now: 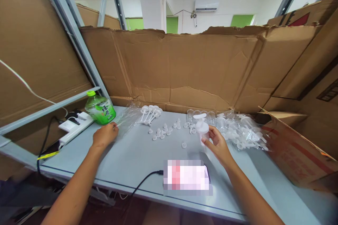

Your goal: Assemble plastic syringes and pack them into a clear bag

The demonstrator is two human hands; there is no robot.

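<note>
My right hand [218, 143] holds a small clear plastic cup with a white pump-like cap [202, 129] just above the grey table [137, 154]. My left hand [105, 134] rests on the table with fingers curled at the edge of a clear plastic bag [129, 117], beside a green tea bottle [100, 109] lying on its side. Several small white caps [163, 130] lie scattered between my hands. Several white stemmed parts [150, 113] lie at the back. Clear cups [196, 115] stand behind the held piece.
A clear bag of white and clear parts [243, 132] lies at the right, next to an open cardboard box [295, 151]. Cardboard sheets [185, 66] wall the table's back. A white power strip [74, 125] sits at the left. A blurred device [187, 177] with a black cable lies near the front edge.
</note>
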